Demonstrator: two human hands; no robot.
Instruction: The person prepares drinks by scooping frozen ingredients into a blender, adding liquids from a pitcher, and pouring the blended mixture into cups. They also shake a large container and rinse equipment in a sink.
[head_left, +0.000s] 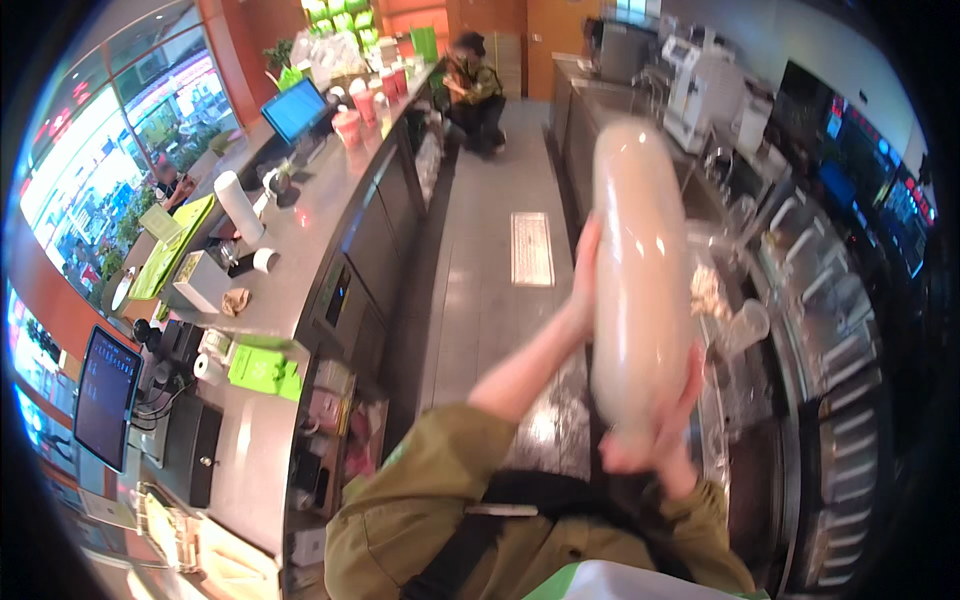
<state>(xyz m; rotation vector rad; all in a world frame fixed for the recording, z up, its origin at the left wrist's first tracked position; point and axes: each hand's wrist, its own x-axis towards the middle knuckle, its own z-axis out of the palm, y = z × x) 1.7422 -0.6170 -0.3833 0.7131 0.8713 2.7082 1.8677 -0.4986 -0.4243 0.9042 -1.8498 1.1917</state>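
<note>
A long, pale bottle-shaped container (641, 277), blurred, slants upward in front of me with its rounded, wide end away from me. My left hand (587, 266) presses against its left side. Near the narrow lower end, my right hand (675, 420) wraps around it from the right. Parts of both hands' fingers are hidden behind it. Just right of the container, a clear plastic cup (750, 319) lies tilted on the work counter beside a heap of pale, crumpled material (707, 292).
Left stands a long counter (300, 247) with a blue-screened monitor (294, 109), pink drinks (348, 126) and a white cylinder (238, 204). A person (474, 94) crouches in the aisle (480, 247). Metal-lidded bins (817, 289) line the right, beyond a sink (701, 191).
</note>
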